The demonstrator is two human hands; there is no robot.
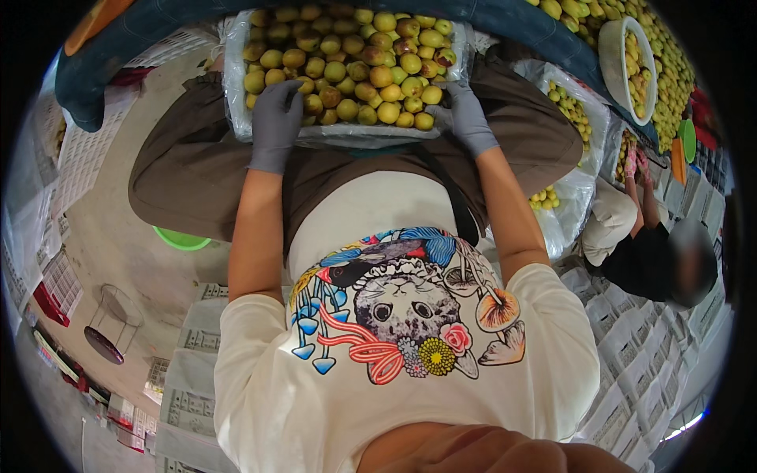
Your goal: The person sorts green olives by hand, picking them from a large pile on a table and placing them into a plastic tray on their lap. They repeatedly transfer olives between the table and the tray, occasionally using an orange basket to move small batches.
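A white crate lined with clear plastic film [238, 88] sits across my lap, filled with round yellow-green fruit [355, 71], likely fresh jujubes, some with brown-red patches. My left hand [276, 121], in a grey glove, rests over the near left part of the crate. Its fingertips reach in among the fruit, and whether they grip one is hidden. At the near right corner is my right hand [467, 115], gloved in grey too. Its thumb and fingers are spread apart beside the outermost fruit, with nothing visible between them.
A dark blue padded rim [550, 38] curves beyond the crate. Past it, a white basket [606, 71] stands on heaped fruit [674, 88]. Plastic-lined crates [594, 130] lie right, near a person [636, 260] whose hands are at fruit. A green basin [180, 238] and stool [105, 344] are left.
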